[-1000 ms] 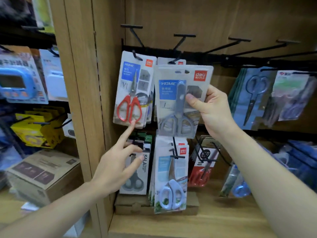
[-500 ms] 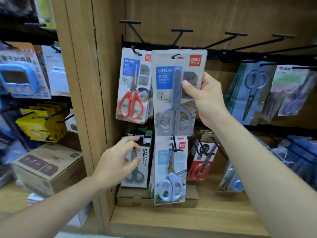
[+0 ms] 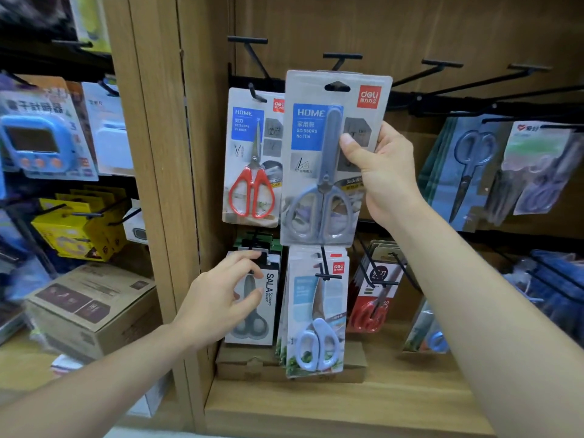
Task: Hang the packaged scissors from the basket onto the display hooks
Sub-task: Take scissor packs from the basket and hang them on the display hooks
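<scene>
Head view. Grey scissors pack (image 3: 319,159): upright, long axis vertical, hang hole (image 3: 337,87) at top, directly below black hook (image 3: 342,56); whether threaded, cannot tell. Right hand (image 3: 385,172): fingers pinching pack's right edge. Left hand (image 3: 215,305): lower, fingers loosely spread, touching black scissors pack (image 3: 268,311).

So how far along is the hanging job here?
Done: a red-handled scissors card hangs on the top-left hook. In hand: the right hand pinches a grey-handled scissors blister pack at the top rail; whether its hole is on a hook is unclear. The left hand is at a black SALA scissors pack. Left: seat and release it; the basket is out of view.
</scene>
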Motion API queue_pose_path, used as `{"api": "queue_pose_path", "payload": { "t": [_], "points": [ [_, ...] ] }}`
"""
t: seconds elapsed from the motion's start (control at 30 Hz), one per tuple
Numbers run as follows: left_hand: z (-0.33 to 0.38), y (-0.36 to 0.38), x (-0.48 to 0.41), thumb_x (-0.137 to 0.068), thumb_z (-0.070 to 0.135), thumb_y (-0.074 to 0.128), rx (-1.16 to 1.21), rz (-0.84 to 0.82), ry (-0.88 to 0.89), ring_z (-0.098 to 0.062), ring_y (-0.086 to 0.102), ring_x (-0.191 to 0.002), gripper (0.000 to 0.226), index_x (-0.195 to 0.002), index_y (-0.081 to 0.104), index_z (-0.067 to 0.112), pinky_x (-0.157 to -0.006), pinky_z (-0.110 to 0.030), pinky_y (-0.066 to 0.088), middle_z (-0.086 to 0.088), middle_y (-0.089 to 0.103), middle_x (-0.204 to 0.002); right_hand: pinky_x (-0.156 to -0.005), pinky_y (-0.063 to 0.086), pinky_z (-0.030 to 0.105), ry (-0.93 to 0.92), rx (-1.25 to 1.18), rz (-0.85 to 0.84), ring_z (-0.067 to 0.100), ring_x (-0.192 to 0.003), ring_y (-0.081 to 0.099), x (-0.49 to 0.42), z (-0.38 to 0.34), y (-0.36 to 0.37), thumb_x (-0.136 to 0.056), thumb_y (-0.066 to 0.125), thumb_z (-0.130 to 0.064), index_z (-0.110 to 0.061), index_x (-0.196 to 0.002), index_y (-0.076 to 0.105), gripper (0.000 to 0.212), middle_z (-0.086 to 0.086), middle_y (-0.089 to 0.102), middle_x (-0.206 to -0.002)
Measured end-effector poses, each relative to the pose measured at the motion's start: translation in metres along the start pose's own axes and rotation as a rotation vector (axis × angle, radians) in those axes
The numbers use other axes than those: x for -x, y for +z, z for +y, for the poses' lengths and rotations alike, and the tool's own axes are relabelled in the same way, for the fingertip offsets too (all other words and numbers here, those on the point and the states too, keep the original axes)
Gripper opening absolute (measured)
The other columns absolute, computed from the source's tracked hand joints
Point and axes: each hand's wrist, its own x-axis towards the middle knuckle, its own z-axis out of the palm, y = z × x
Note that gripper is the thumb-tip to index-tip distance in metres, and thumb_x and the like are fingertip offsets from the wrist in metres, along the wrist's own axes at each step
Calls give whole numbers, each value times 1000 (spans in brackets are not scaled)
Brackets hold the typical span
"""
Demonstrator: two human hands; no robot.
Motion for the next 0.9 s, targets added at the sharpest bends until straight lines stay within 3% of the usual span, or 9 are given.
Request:
{"api": "queue_pose_path", "payload": {
  "t": [0.23, 0.33, 0.43, 0.47, 0.57, 0.63, 0.73, 0.83, 0.9],
  "points": [
    [3, -1, 0, -92, 27, 74, 6, -10, -11, 17, 58, -87, 18, -100, 60, 36, -66, -8, 47, 25, 52, -143, -86, 63, 33, 78, 54, -7, 9, -105, 71, -4, 10, -1, -99, 68, -19, -16, -128, 65, 29, -6, 74, -117],
    [3, -2, 0, -92, 30, 73, -8, -15, -8, 12, 58, -89, 19, -100, 58, 39, -66, -9, 49, 25, 52, -144, -96, 59, 34, 24, 196, 97, 6, -110, 66, -4, 20, 4, -97, 71, -24, -17, -133, 57, 39, -7, 67, -123],
    [3, -3, 1, -92, 30, 72, -11, -20, -9, 7, 59, -88, 18, -100, 58, 39, -66, -10, 50, 25, 52, -145, -97, 52, 39, -383, 519, 393, 11, -112, 55, 9, 38, 7, -87, 78, -26, -14, -136, 53, 56, 2, 55, -125],
    [3, -3, 1, -92, 30, 73, -15, -22, -10, 6, 59, -87, 19, -100, 58, 38, -65, -9, 50, 25, 51, -145, -96, 49, 41, -552, 653, 412, 16, -113, 51, 14, 45, 7, -85, 78, -27, -12, -134, 56, 56, 8, 54, -124],
    [3, -2, 1, -91, 31, 73, -23, -26, -18, 8, 59, -84, 20, -100, 57, 39, -65, -8, 47, 26, 50, -145, -104, 33, 47, -825, 1072, 186, 30, -135, 34, 20, 63, 9, -91, 70, -40, -20, -140, 59, 55, 17, 51, -145],
    [3, -2, 1, -91, 31, 72, -26, -27, -22, 13, 58, -83, 21, -99, 56, 41, -66, -9, 45, 27, 50, -145, -110, 27, 54, -783, 1256, 114, 35, -145, 21, 17, 70, 12, -96, 61, -47, -30, -149, 51, 57, 13, 36, -162],
    [3, -3, 1, -91, 34, 72, -41, -20, -23, 6, 62, -75, 21, -98, 54, 41, -67, -18, 50, 27, 49, -146, -114, 22, 63, -617, 1401, 73, 43, -152, 11, 7, 68, 17, -98, 56, -51, -36, -156, 37, 64, 12, 17, -170],
    [2, -2, 1, -90, 39, 69, -52, -14, -19, -4, 66, -72, 18, -100, 54, 41, -71, -30, 56, 28, 47, -147, -120, 11, 64, -406, 1477, -30, 41, -157, 0, -13, 67, 19, -102, 49, -55, -40, -161, 20, 68, 7, 2, -173],
    [2, -2, 2, -90, 41, 68, -63, -7, -12, -7, 66, -68, 18, -103, 55, 39, -73, -34, 57, 28, 46, -147, -121, 11, 63, -333, 1505, -102, 40, -157, 1, -29, 73, 20, -103, 46, -56, -40, -162, 13, 69, 6, 3, -173]
  ]
}}
